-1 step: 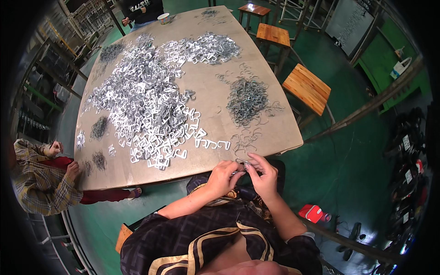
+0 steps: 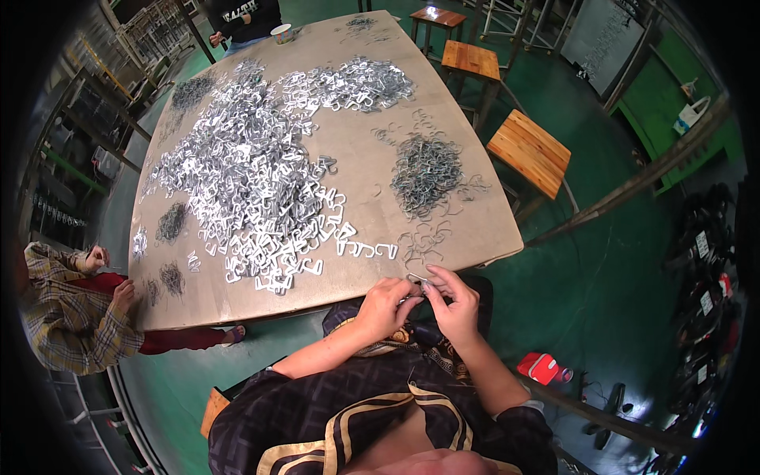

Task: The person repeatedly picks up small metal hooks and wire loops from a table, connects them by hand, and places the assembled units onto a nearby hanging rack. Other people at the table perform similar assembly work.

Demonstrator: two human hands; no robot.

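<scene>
Close together at the table's near edge, my left hand (image 2: 385,307) and my right hand (image 2: 455,307) are closed on small metal pieces between their fingertips. A thin bent wire clip (image 2: 416,276) sticks up between them; the rest of what they hold is mostly hidden by the fingers. Just beyond my hands lie loose thin wire clips (image 2: 425,237) on the tabletop. To their left, several bright U-shaped metal brackets (image 2: 366,250) form a short row. A large heap of the same silvery brackets (image 2: 257,166) spreads over the table's middle and left.
The brown table (image 2: 356,166) also bears a dark pile of wire clips (image 2: 427,174) at right. Wooden stools (image 2: 530,153) stand along its right side. A person in a plaid shirt (image 2: 75,317) works at the left, another (image 2: 241,24) at the far end near a tub (image 2: 282,32).
</scene>
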